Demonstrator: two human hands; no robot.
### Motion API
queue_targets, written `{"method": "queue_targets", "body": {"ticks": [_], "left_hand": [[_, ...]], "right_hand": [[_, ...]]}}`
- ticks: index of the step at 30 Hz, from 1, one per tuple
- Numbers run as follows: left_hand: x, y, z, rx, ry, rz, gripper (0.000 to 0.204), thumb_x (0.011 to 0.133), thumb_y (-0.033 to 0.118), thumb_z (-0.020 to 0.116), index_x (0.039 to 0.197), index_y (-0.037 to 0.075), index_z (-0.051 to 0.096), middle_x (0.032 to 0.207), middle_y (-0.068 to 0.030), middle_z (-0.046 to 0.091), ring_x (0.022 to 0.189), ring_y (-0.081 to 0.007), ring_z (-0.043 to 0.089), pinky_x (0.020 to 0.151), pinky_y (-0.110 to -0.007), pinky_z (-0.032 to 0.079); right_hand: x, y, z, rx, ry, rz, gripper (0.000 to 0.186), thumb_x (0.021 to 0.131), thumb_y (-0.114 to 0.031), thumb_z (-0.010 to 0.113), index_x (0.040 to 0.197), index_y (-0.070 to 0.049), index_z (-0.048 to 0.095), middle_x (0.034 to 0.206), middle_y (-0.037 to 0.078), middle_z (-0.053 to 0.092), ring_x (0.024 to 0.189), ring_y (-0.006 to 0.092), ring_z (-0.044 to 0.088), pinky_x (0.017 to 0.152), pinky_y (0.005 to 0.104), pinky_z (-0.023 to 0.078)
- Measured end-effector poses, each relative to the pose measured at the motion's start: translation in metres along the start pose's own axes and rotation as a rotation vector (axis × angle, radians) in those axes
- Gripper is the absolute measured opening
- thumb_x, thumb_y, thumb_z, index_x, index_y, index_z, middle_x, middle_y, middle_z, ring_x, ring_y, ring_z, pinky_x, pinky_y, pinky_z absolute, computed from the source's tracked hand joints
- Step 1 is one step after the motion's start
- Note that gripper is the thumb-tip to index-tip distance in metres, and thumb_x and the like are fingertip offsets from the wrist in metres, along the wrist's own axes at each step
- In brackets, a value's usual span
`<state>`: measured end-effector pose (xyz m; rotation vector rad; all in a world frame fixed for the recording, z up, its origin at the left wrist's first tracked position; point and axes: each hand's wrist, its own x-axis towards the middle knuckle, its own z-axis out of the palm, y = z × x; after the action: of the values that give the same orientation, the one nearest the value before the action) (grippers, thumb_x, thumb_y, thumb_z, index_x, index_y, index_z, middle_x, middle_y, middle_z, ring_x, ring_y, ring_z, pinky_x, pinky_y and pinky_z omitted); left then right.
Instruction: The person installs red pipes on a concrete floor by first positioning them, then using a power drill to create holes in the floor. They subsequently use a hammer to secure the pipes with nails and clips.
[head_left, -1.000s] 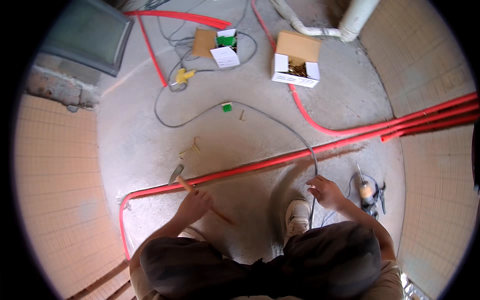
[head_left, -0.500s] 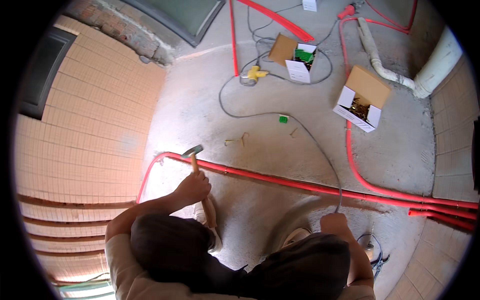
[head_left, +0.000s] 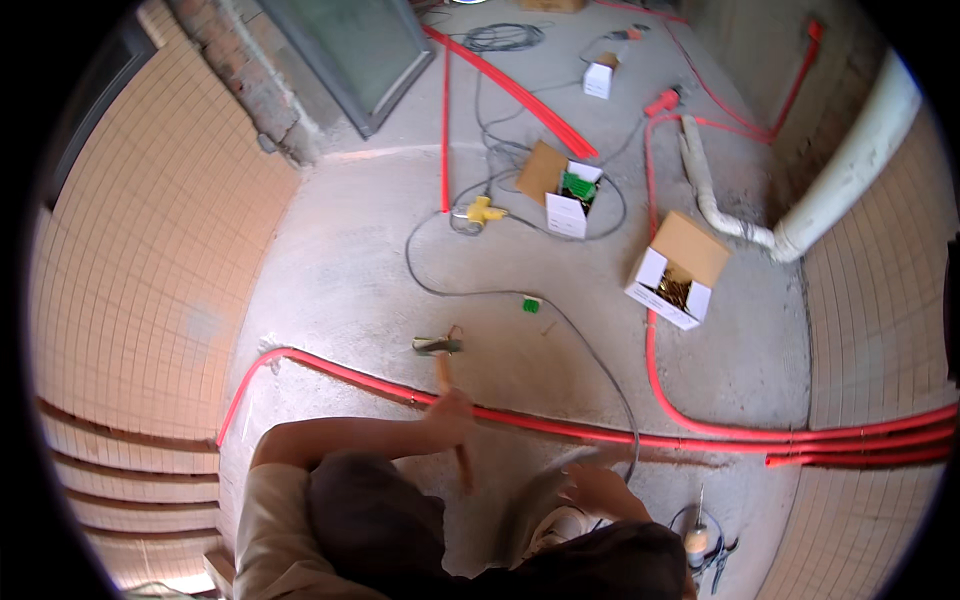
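My left hand [head_left: 452, 414] is wrapped round the wooden handle of a hammer [head_left: 443, 372]. The hammer's head is above the bare concrete, just beyond the red conduit pipes [head_left: 540, 424], and overlaps a small brass-coloured piece [head_left: 455, 331] in view. My right hand [head_left: 596, 490] is near my right knee, beside the grey cable [head_left: 592, 354]. Its fingers look loosely apart, somewhat blurred, and nothing shows in them. A small green strip [head_left: 530, 304] and a thin metal piece [head_left: 549, 328] lie farther out on the floor.
An open box of brass-coloured fasteners [head_left: 672, 292] stands at right, and another box with green strips [head_left: 572, 200] farther back. A yellow power tool [head_left: 482, 212] lies beside the cable. White drainpipe [head_left: 850, 160] rises at right. A screwdriver-like tool [head_left: 697, 540] and pliers [head_left: 722, 565] lie near my right knee.
My left hand has swung the hammer right, over the brass-coloured piece. My right hand has come off its place by the knee and moved left, its fingers loosening. The view has tilted up.
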<state>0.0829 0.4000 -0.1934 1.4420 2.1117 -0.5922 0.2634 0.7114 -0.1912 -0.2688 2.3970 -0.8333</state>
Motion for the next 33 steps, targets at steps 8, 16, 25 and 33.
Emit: {"method": "queue_targets", "body": {"ticks": [8, 16, 25, 33], "left_hand": [[0.039, 0.036, 0.004, 0.082, 0.592, 0.424, 0.023, 0.086, 0.025, 0.063, 0.101, 0.011, 0.072, 0.116, -0.0101, 0.064, 0.115, -0.0274, 0.058, 0.091, -0.046, 0.048], [-0.027, -0.084, 0.007, -0.387, 0.482, -0.046, 0.039, 0.082, 0.028, 0.071, 0.118, 0.012, 0.064, 0.116, -0.0093, 0.061, 0.114, -0.0281, 0.057, 0.091, -0.043, 0.050], [-0.067, -0.274, 0.176, -0.697, 1.013, -1.009, 0.024, 0.090, 0.022, 0.064, 0.106, 0.004, 0.063, 0.116, -0.0142, 0.058, 0.114, -0.0342, 0.053, 0.096, -0.046, 0.045], [-0.051, -0.314, 0.181, -0.719, 0.826, -1.223, 0.036, 0.096, 0.036, 0.059, 0.113, 0.004, 0.060, 0.124, -0.0161, 0.057, 0.120, -0.0355, 0.049, 0.103, -0.051, 0.035]], "right_hand": [[0.015, 0.003, 0.007, 0.207, 0.128, 0.136, 0.041, 0.091, -0.028, 0.071, 0.120, 0.000, 0.066, 0.105, 0.018, 0.072, 0.098, 0.0307, 0.069, 0.084, 0.0405, 0.053], [0.058, -0.011, -0.036, 0.863, 0.406, 0.353, 0.024, 0.094, -0.019, 0.066, 0.110, -0.001, 0.069, 0.082, 0.006, 0.068, 0.070, 0.0145, 0.065, 0.062, 0.0280, 0.051], [0.215, -0.006, -0.162, 1.184, 1.452, 0.748, 0.023, 0.091, -0.020, 0.064, 0.071, -0.016, 0.053, 0.061, -0.005, 0.040, 0.048, 0.0101, 0.035, 0.044, 0.0291, 0.029], [0.534, -0.115, -0.227, -0.049, 0.884, 0.108, 0.036, 0.093, -0.023, 0.065, 0.121, -0.001, 0.063, 0.097, 0.018, 0.071, 0.088, 0.0321, 0.071, 0.075, 0.0424, 0.056]]}}
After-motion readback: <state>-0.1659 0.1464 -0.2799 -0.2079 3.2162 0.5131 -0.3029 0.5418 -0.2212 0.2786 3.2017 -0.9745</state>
